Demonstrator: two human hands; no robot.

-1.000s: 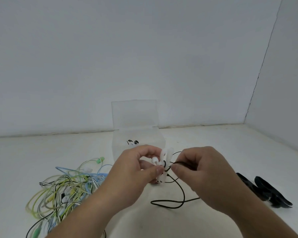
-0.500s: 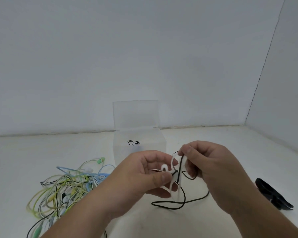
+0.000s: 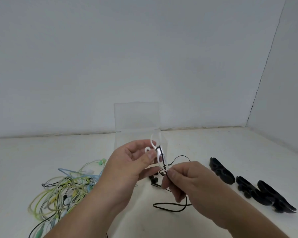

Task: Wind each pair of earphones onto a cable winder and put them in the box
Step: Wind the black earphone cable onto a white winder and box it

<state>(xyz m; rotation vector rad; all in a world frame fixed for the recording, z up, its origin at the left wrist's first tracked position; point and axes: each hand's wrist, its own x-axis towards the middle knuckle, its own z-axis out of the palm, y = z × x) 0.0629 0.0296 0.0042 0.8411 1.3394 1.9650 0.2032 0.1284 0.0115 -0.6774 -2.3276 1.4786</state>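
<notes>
While the left hand (image 3: 131,162) pinches the white plastic cable winder (image 3: 159,154) between thumb and fingers and holds it upright above the tabletop (image 3: 205,145), the right hand (image 3: 193,182) grips the thin black earphone cable (image 3: 170,210) just below it, fingers curled round the strand. One turn of cable crosses the winder's waist. The slack drops through the right hand into a loose loop on the tabletop, and the black earbuds (image 3: 153,180) sit just under the left hand. Winding looks to be the step in hand, with most of the cable yet to go on. Next, the right hand would need to lead the cable round the winder under light tension. The clear plastic box (image 3: 136,115), lid raised, stands just behind. A tangle of green, blue and white earphones (image 3: 62,191) lies left, and spare black winders (image 3: 222,172) lie right.
</notes>
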